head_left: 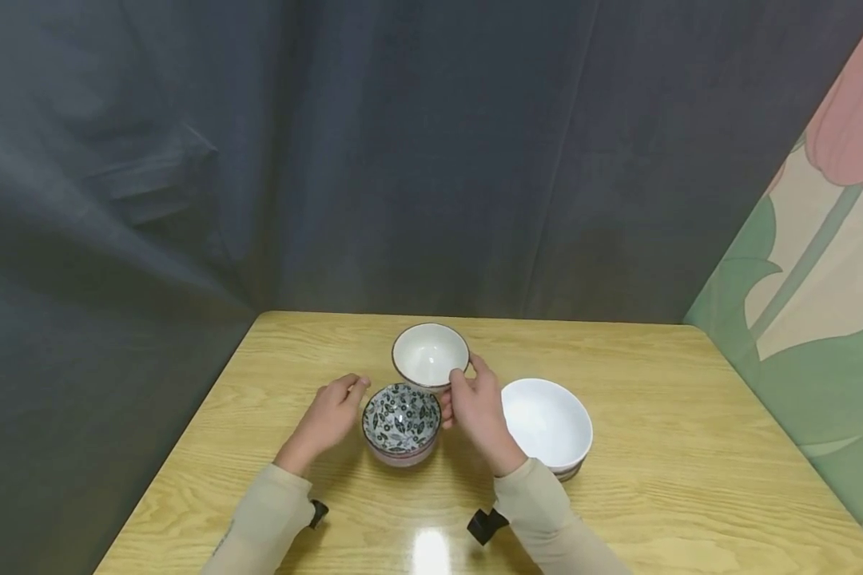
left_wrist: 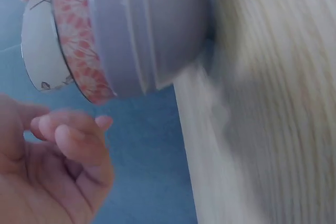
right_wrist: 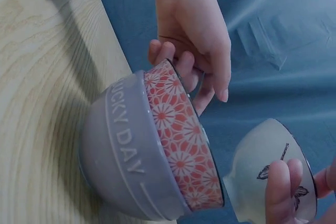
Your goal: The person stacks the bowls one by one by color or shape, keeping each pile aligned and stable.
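Note:
My right hand (head_left: pixel 476 405) pinches the rim of a small white bowl (head_left: pixel 429 354) with a dark edge, thumb near the rim and fingers beneath. Twig and leaf drawings mark that bowl's outside in the right wrist view. Just below it stands a nested stack: a red-patterned bowl (right_wrist: pixel 181 135), leafy inside, sits in a lilac-grey bowl (right_wrist: pixel 121 145) with raised "LUCKY DAY" lettering. My left hand (head_left: pixel 333 411) is beside the stack's left, fingers loosely bent, holding nothing; in the left wrist view its fingers (left_wrist: pixel 79 140) are close to the red-patterned rim.
A larger white bowl (head_left: pixel 546 423) rests on the wooden table (head_left: pixel 654 399) at the right, atop another piece whose edge peeks out below. Dark cloth (head_left: pixel 431 160) hangs behind the table, and a flower-printed cloth (head_left: pixel 820 319) hangs at the right.

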`<state>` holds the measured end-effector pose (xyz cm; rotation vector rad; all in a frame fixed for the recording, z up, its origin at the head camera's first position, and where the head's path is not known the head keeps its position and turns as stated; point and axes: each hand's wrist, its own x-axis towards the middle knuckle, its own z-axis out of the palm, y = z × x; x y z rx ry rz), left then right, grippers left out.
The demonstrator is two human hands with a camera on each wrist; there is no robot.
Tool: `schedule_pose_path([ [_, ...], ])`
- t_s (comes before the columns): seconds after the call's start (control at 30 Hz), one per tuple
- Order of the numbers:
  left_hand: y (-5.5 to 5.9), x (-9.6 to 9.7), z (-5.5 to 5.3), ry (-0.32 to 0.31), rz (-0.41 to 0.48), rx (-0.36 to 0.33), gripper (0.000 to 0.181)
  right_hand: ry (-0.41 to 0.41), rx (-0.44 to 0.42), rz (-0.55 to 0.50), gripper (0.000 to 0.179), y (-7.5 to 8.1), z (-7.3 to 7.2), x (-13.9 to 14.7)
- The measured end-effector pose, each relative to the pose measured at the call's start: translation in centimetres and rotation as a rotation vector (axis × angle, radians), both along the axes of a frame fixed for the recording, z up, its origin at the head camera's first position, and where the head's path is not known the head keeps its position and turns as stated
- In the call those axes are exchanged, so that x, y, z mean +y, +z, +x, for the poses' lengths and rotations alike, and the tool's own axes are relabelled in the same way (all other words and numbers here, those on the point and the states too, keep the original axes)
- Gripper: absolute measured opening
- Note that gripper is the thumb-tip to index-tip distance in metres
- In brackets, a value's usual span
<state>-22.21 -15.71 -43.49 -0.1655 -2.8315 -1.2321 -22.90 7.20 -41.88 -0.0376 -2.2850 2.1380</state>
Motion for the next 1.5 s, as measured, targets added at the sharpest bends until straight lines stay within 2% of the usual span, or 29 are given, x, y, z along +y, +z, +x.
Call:
schedule_pose_path([
  [0.13, 0.6, 0.1, 0.0, 0.049, 0.107, -0.012, 0.045, 0.004, 0.004, 0.02, 0.061, 0.3, 0.0, 0.0],
  [0.3, 1.2, 0.3, 0.2, 0.04, 0.229, -0.047, 0.041, 0.001, 0.005, 0.047, 0.06, 0.3, 0.1, 0.0],
  [0.4, 1.3, 0.5, 0.3, 0.036, 0.258, -0.065, 0.04, 0.001, 0.002, 0.056, 0.059, 0.2, 0.1, 0.0],
  [0.6, 1.2, 0.6, 0.2, 0.034, 0.275, -0.074, 0.041, 0.016, 0.015, 0.085, 0.056, 0.3, 0.2, 0.0],
  [0.9, 1.7, 0.7, 0.1, 0.015, 0.285, -0.093, 0.049, 0.053, 0.027, 0.153, 0.052, 0.8, 0.7, 0.1],
  [1.1, 1.6, 0.6, 0.2, 0.012, 0.289, -0.13, 0.06, 0.079, 0.051, 0.208, 0.051, 0.4, 1.0, -0.1],
  [1.33, 1.6, 0.8, 0.4, -0.023, 0.295, -0.142, 0.07, 0.112, 0.075, 0.269, 0.05, -0.2, 1.2, -0.4],
  [1.5, 1.4, 0.8, 0.5, -0.034, 0.269, -0.148, 0.062, 0.137, 0.093, 0.309, 0.05, -0.5, 1.4, -0.5],
])
